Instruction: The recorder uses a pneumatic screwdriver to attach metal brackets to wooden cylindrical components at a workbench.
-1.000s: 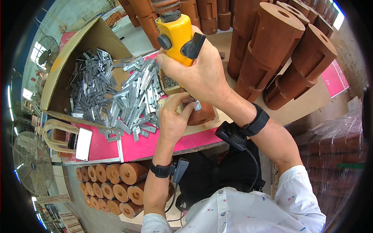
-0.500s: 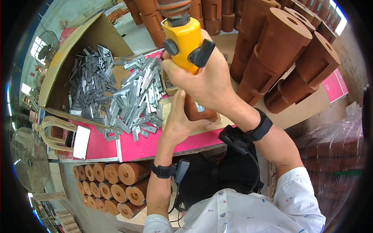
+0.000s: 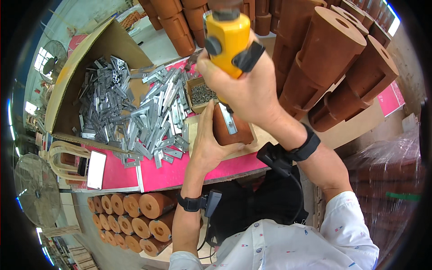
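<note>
My right hand [image 3: 254, 90] is wrapped round a yellow power screwdriver [image 3: 229, 38] with black knobs, held upright over the work. Its lower end points down near the far end of a flat metal plate [image 3: 228, 120]. That plate lies along the top of a reddish-brown block [image 3: 243, 132] with a rounded side; a screw head seems to show in it. My left hand [image 3: 206, 144] grips the block from its left and near sides, thumb along the near edge. The right hand partly covers the block's far right side. A small cardboard box of screws [image 3: 202, 95] stands just beyond.
A tipped cardboard carton [image 3: 58, 99] spills loose metal plates [image 3: 157, 108] across the pink table [image 3: 157, 173]. Brown cylinders [image 3: 333, 33] stand stacked at the right and back; more cylinders [image 3: 153, 204] lie piled below. A phone [image 3: 96, 170] leans on a wooden stand [image 3: 67, 157] at left.
My right hand and the screwdriver have shifted right, uncovering the metal plate and the screw box. My left hand keeps its grip on the block. The whole view has moved slightly.
</note>
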The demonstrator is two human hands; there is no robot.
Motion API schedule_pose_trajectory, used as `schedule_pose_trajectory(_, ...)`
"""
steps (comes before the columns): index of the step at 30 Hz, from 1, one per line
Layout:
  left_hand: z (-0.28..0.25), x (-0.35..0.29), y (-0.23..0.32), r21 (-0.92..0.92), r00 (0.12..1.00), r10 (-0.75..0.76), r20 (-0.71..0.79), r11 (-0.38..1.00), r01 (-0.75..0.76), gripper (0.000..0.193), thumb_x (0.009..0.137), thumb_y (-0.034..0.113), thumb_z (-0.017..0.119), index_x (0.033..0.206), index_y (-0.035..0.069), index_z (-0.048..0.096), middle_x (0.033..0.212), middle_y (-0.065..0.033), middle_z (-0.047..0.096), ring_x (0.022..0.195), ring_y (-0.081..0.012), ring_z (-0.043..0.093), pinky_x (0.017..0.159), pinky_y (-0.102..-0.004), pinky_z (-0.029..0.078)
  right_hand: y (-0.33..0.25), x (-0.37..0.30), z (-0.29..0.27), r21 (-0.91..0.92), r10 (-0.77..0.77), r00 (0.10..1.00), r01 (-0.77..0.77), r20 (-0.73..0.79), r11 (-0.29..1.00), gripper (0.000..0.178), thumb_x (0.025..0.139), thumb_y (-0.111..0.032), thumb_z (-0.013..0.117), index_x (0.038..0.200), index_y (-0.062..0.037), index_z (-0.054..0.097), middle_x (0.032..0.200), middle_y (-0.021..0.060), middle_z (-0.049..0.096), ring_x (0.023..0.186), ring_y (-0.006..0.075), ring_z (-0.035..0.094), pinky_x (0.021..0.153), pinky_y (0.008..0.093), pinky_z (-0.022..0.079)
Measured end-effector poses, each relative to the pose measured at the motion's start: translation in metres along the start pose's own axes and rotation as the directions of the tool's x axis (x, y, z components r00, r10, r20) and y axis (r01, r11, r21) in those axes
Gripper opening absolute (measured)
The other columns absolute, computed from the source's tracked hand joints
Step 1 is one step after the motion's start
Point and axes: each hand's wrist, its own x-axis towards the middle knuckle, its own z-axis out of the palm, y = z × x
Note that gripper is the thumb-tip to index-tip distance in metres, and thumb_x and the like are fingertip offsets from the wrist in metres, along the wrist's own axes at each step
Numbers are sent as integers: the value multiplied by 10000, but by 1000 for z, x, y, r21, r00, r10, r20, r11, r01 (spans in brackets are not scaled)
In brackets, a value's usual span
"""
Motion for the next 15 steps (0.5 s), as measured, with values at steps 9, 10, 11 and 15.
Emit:
schedule_pose_trajectory(9,1,-2,7,10,1000,-6,-2,1000,6,1189,557,222,918,1496,20,218,1477,-185,327,1372,-317,350,1145,-411,306,-11,13,3,34,120,993,-121,18,992,391,778,-156,717,1081,12,537,865,92,650,789,144,638,741,299,517)
schedule_pose_trajectory(10,2,-2,4,15,1000,27,-16,1000,-27,1186,561,223,917,1497,25,217,1476,-185,324,1372,-318,349,1145,-414,305,-8,11,3,73,186,982,-187,20,980,386,778,-156,719,1076,11,538,866,84,646,792,132,630,743,297,515)
schedule_pose_trajectory(11,2,-2,2,22,998,60,-29,998,-59,1182,564,224,915,1498,30,217,1476,-186,320,1372,-319,347,1146,-418,304,-5,9,3,107,188,982,-189,18,976,370,781,-160,720,1058,5,538,853,62,637,783,115,613,740,294,513)
schedule_pose_trajectory(15,1,-2,0,19,998,52,-26,999,-52,1175,571,223,910,1498,30,216,1472,-190,317,1373,-330,340,1147,-419,304,-5,10,5,76,216,976,-218,31,973,343,789,-175,716,1028,-5,538,860,55,633,776,109,601,732,293,509)
